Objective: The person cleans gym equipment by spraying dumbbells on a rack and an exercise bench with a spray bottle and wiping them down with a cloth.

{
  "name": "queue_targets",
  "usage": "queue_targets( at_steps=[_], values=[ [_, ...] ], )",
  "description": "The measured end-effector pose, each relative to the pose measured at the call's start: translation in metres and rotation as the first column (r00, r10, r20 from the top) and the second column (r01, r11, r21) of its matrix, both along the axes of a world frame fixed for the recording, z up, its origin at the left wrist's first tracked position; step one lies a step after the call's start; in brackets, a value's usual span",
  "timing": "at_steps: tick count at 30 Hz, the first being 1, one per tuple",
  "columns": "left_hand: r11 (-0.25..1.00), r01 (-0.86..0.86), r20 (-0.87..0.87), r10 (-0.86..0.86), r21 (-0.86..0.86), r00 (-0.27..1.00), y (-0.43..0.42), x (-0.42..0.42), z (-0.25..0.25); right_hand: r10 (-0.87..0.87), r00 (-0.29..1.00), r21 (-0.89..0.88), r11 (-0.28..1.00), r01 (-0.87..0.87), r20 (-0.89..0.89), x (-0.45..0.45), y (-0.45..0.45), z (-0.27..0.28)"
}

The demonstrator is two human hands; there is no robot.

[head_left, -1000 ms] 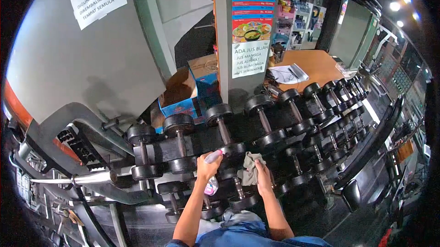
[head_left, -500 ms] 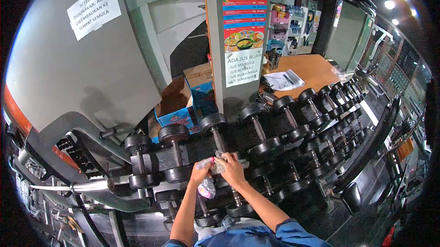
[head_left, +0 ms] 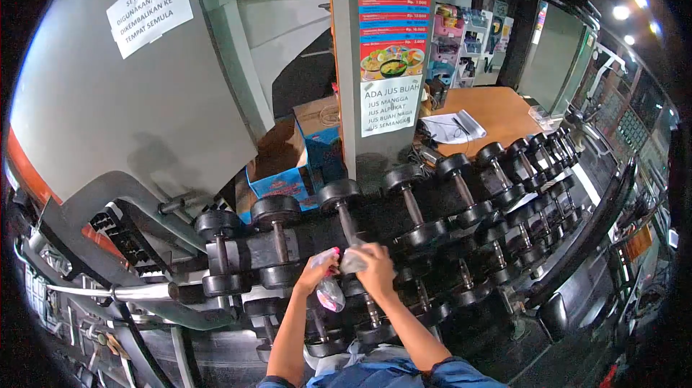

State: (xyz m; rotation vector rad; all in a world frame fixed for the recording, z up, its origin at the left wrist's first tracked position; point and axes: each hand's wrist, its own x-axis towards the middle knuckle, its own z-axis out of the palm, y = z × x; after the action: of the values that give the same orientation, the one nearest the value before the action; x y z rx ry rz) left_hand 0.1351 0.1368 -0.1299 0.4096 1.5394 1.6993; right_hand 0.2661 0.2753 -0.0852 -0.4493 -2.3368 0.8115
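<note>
Grey wall, orange-brown desk (head_left: pixel 494 110), bright ceiling lights (head_left: pixel 621 12), dark floor

Dumbbells (head_left: pixel 411 204) sit in two rows on a rack (head_left: pixel 249 247), cardboard boxes (head_left: pixel 280 185) behind it, left of a pillar (head_left: pixel 382 150); papers (head_left: pixel 453 127) lie on a desk (head_left: pixel 497 102) at far right.

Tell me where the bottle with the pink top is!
In the head view, the bottle is low and near the middle, in the left hand, over the dumbbells. The right hand is beside it with a cloth.
</note>
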Motion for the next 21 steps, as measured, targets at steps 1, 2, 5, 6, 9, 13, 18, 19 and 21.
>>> queue_targets(
  at_steps=[1,2,5,6,9,13,18,19,21],
  values=[
    [0.997,-0.008,-0.031,0.006,-0.071,1.000,0.000,0.000,0.002,0.014,0.999,0.063,0.998,-0.016,0.033,-0.003,-0.008,0.003],
    [0.990,-0.017,-0.063,0.008,-0.142,0.998,-0.002,-0.001,0.003,0.026,0.998,0.123,0.992,-0.033,0.064,-0.005,-0.013,0.005],
    [0.995,0.011,0.010,-0.010,-0.095,1.000,-0.004,-0.001,0.004,-0.002,1.000,0.040,0.999,0.003,-0.009,-0.002,0.001,-0.006],
    [0.996,0.018,0.017,-0.017,-0.082,1.000,-0.004,0.001,0.006,-0.036,0.998,-0.003,0.999,0.036,-0.058,0.000,0.006,-0.008],
    [0.996,0.003,-0.028,-0.005,-0.086,1.000,-0.003,0.003,0.010,-0.197,0.969,-0.215,0.963,0.162,-0.152,0.005,0.017,-0.026],
    [0.998,0.014,-0.023,-0.015,-0.065,1.000,-0.001,0.001,0.006,-0.364,0.895,-0.552,0.704,0.446,0.259,0.004,0.046,-0.098],
    [0.996,0.045,0.005,-0.045,-0.081,0.999,-0.003,-0.002,0.004,-0.395,0.869,-0.771,0.435,0.464,0.300,0.003,0.042,-0.104],
    [0.996,0.054,0.008,-0.054,-0.067,0.999,-0.003,-0.003,0.003,-0.407,0.898,-0.741,0.548,0.388,0.168,0.005,0.039,-0.090],
    [0.996,0.067,0.015,-0.066,-0.055,0.998,-0.002,-0.003,0.003,-0.317,0.945,-0.654,0.699,0.289,0.079,0.007,0.033,-0.056]
  ],
)
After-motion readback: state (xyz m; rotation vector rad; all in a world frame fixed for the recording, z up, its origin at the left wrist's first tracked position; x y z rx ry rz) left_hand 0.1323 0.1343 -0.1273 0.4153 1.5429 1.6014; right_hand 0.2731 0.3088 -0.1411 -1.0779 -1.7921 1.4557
